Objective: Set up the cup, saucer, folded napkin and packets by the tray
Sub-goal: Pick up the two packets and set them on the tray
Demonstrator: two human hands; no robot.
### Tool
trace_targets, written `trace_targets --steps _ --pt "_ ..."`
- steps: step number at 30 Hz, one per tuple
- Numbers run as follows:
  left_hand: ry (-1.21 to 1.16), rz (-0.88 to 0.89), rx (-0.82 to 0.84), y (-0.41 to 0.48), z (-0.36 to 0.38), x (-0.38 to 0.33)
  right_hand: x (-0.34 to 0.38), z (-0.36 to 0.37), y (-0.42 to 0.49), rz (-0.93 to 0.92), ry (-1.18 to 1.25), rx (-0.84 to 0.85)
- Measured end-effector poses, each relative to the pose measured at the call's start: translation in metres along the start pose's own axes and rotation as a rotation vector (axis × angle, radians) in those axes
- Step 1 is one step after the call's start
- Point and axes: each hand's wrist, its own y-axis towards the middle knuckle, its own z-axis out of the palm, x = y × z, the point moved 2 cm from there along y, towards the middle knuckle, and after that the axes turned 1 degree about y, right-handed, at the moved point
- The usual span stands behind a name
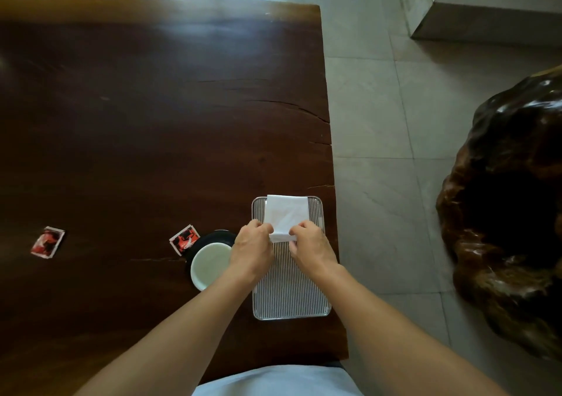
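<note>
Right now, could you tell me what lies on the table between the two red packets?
Only bare dark wooden table lies between the far-left red packet and the red packet beside the black saucer, in the head view.

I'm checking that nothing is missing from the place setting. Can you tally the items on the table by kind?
Packets: 2 (red and white, and)
Cup: 1
Saucer: 1, dark
Napkin: 1, white, held by both hands
Tray: 1, ridged metal
Total: 6
</note>
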Motion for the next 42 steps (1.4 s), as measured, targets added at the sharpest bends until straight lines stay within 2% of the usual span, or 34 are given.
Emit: trace_targets --steps 8,14,24,35,42 --pt "-0.099 -0.056 -0.19 -0.03 -0.053 0.045 0.065 0.008 -0.003 -0.108 0.015 0.001" --pt "-0.082 -0.211 -0.265 -0.058 -0.084 0.099 0.119 0.023 -0.001 -0.205 -0.009 0.034" --pt "-0.103 -0.426 -0.28 -0.095 -0.113 0.194 0.193 0.06 0.008 -0.311 -0.123 0.153" --pt "-0.048 -0.563 -0.205 -0.077 -0.143 0.298 0.24 0.103 0.051 -0.198 -0.374 0.355" --pt "0.058 -0.585 -0.26 -0.049 -0.148 0.356 0.241 0.126 0.065 -0.142 -0.495 0.355"
